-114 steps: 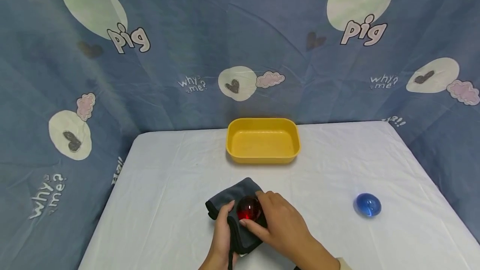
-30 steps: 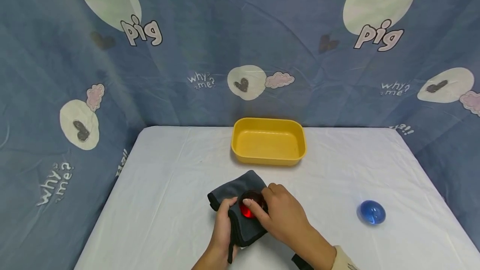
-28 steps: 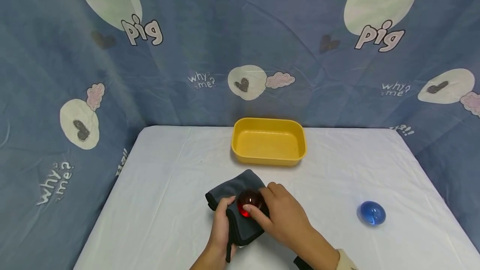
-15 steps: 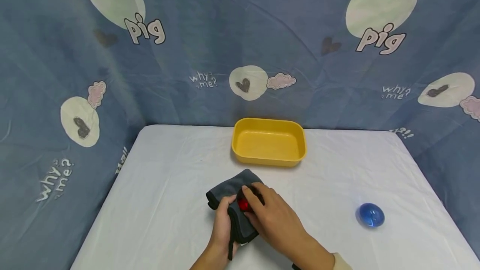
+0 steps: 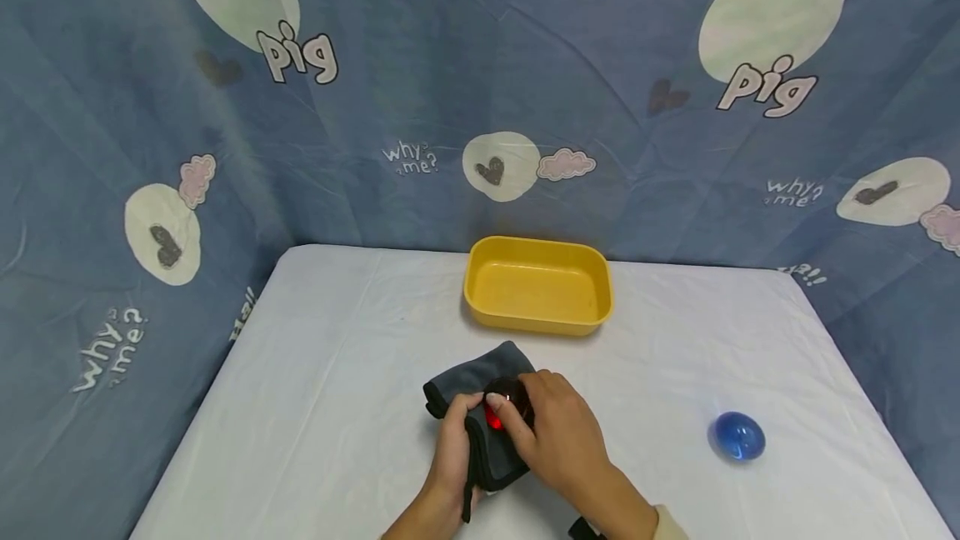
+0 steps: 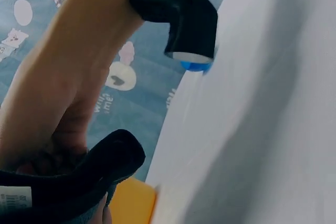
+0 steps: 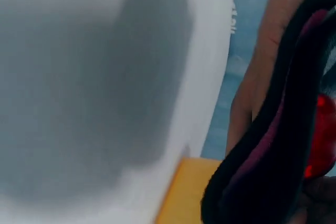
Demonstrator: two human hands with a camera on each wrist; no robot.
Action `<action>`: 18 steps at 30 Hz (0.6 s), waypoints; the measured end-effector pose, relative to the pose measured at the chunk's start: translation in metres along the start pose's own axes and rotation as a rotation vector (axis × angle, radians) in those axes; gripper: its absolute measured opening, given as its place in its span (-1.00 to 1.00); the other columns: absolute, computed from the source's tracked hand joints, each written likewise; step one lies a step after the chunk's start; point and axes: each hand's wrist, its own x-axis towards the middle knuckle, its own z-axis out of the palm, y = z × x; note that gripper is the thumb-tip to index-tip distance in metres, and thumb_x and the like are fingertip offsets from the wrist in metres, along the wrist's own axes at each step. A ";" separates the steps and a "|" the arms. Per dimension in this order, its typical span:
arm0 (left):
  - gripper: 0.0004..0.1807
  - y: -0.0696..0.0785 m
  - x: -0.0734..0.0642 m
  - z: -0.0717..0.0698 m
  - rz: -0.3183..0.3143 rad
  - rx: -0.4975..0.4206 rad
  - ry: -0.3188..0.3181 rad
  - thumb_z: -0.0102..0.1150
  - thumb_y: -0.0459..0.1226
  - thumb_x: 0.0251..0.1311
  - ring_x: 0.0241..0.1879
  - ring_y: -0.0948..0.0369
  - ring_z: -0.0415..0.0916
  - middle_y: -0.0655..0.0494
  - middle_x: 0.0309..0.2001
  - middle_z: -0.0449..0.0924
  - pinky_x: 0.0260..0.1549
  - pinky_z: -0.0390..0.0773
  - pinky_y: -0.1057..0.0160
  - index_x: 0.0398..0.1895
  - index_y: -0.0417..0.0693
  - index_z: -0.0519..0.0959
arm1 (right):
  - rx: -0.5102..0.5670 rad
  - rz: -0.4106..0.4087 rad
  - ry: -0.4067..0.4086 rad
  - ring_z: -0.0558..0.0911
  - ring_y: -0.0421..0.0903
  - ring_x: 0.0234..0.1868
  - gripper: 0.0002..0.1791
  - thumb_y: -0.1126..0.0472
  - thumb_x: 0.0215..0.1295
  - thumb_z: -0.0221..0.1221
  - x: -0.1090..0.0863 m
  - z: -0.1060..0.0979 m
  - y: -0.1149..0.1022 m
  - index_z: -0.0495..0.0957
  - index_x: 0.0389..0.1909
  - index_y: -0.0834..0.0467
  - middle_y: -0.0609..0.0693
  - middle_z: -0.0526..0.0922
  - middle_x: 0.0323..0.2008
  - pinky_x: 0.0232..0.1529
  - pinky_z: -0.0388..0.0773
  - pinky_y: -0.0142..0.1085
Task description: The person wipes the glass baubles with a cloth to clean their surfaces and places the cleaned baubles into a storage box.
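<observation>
Where the two hands meet above the white tabletop [image 5: 337, 407], the red ball [image 5: 493, 417] sits against the upper face of the folded grey cloth [image 5: 474, 377], between the left hand [image 5: 450, 450] and the right hand [image 5: 561, 433]. The right hand is the nearer: its thumb and fingers curl round the ball from the right, with the thumb tip over the ball's left part. The left hand pinches the cloth from the left, thumb on top and fingers beneath; its thumb tip ends just beside the ball, and whether it touches cannot be told. Being round, the ball presents no long axis. The governing relation, as judged, is therefore ball to cloth: right-hand grip above, cloth backing below. The yellow tray [image 5: 534, 324] lies beyond the hands, slightly right; the blue ball [image 5: 738, 436] rests well apart, right of the right hand.
</observation>
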 end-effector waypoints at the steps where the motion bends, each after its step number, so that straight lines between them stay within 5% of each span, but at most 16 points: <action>1: -0.35 -0.001 0.000 0.000 -0.005 0.003 0.002 -0.28 0.10 0.47 -0.05 0.25 0.65 0.16 0.02 0.68 -0.05 0.63 0.26 0.35 -0.15 0.43 | 0.027 0.047 -0.018 0.59 -0.16 -0.28 -0.48 -0.22 0.52 0.15 0.001 0.000 0.000 0.68 -0.19 0.20 -0.07 0.65 -0.33 -0.22 0.65 -0.20; 5: -0.30 -0.002 0.002 0.002 -0.004 0.009 -0.005 -0.29 0.11 0.46 0.02 0.24 0.64 0.13 0.11 0.67 0.00 0.63 0.25 0.42 -0.19 0.37 | 0.092 0.195 -0.078 0.51 -0.23 -0.35 -0.44 -0.29 0.57 0.03 0.005 0.000 0.002 0.69 -0.29 0.10 -0.20 0.55 -0.40 -0.26 0.59 -0.23; 8: -0.31 -0.002 0.004 0.003 0.014 -0.019 -0.031 -0.30 0.08 0.47 0.01 0.24 0.65 0.12 0.10 0.66 -0.02 0.64 0.26 0.41 -0.20 0.37 | 0.086 0.195 -0.086 0.53 -0.21 -0.28 -0.40 -0.31 0.54 0.06 0.003 -0.005 0.003 0.72 -0.15 0.16 -0.18 0.58 -0.34 -0.19 0.61 -0.20; 13: -0.34 0.000 0.005 0.006 0.032 -0.074 -0.048 -0.32 0.04 0.48 -0.05 0.26 0.61 0.11 0.02 0.62 -0.04 0.62 0.29 0.41 -0.21 0.36 | 0.005 -0.029 -0.045 0.64 -0.05 0.05 -0.30 -0.15 0.36 0.37 -0.006 -0.012 0.007 0.52 0.37 0.19 0.04 0.63 0.07 0.04 0.67 -0.09; 18: -0.34 0.000 0.007 0.009 0.047 -0.083 -0.036 -0.30 0.04 0.48 -0.01 0.25 0.58 0.07 0.13 0.57 0.00 0.59 0.29 0.44 -0.18 0.33 | -0.062 -0.230 0.002 0.61 0.07 0.18 -0.24 0.03 0.25 0.50 -0.011 -0.010 0.011 0.46 0.42 0.12 0.16 0.52 0.24 0.08 0.67 -0.04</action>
